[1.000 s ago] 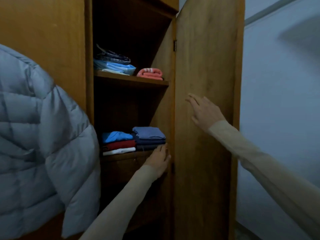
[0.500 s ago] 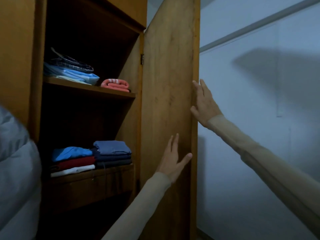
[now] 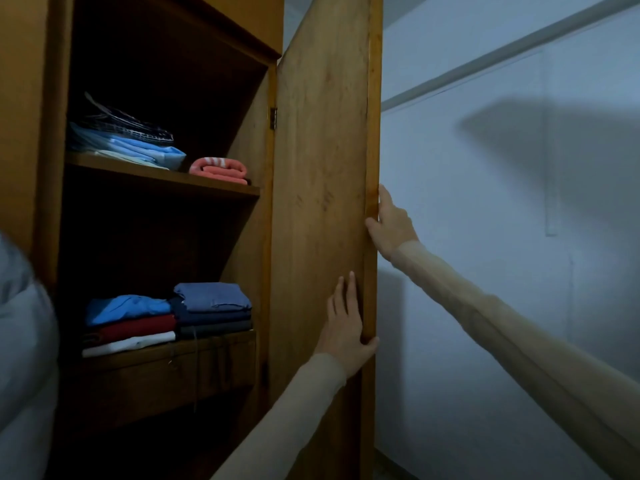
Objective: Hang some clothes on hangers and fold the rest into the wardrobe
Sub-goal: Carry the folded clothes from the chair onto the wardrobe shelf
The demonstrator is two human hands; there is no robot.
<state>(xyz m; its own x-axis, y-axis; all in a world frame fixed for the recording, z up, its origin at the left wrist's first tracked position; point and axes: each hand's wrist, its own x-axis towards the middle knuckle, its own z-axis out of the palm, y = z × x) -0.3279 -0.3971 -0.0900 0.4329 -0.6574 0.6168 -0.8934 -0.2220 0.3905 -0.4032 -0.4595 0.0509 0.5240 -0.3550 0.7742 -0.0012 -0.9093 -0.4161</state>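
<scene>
Upper shelf (image 3: 221,189): folded blue stack (image 3: 124,145), pink roll (image 3: 219,169). Lower shelf (image 3: 207,341): two folded piles (image 3: 169,317) side by side.

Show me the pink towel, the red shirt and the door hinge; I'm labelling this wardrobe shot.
pink towel (image 3: 219,169): head view, middle of the rolled towel.
red shirt (image 3: 138,328): head view, its folded front edge.
door hinge (image 3: 273,118): head view, the metal plate.
</scene>
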